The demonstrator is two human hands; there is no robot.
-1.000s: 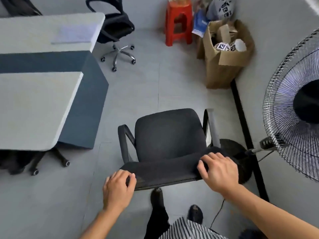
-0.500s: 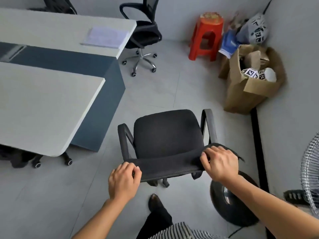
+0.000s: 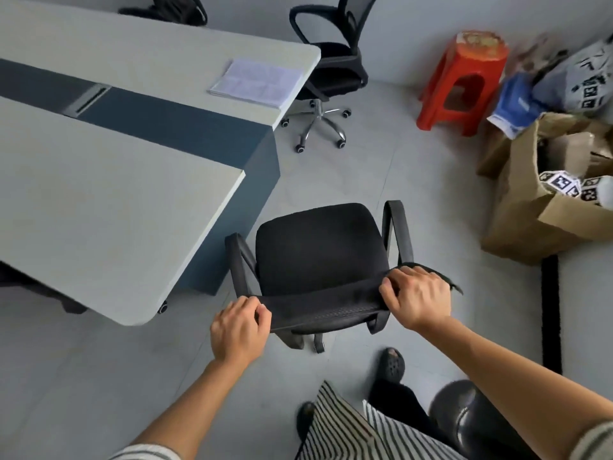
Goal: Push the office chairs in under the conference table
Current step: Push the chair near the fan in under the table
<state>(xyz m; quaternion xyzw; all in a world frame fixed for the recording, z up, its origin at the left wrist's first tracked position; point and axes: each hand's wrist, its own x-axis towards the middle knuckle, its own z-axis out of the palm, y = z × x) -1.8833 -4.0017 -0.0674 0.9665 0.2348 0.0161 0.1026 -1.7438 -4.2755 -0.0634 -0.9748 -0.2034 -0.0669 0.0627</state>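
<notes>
A black office chair with armrests stands on the floor just off the end of the conference table. My left hand grips the left end of its backrest top. At the right end of that same backrest my right hand is closed over the edge. The chair's seat faces away from me, beside the table's dark blue end panel. A second black mesh chair on a chrome base sits at the table's far corner. Another chair is partly hidden behind the table's far side.
A stack of papers lies near the table's far end. A red plastic stool, bags and an open cardboard box crowd the right wall. A round black fan base is by my feet. A chair base shows under the table's near edge.
The chair has rolled forward and left, away from the fan and toward the table's end, with both hands still on the backrest. The fan head has dropped out of view.
</notes>
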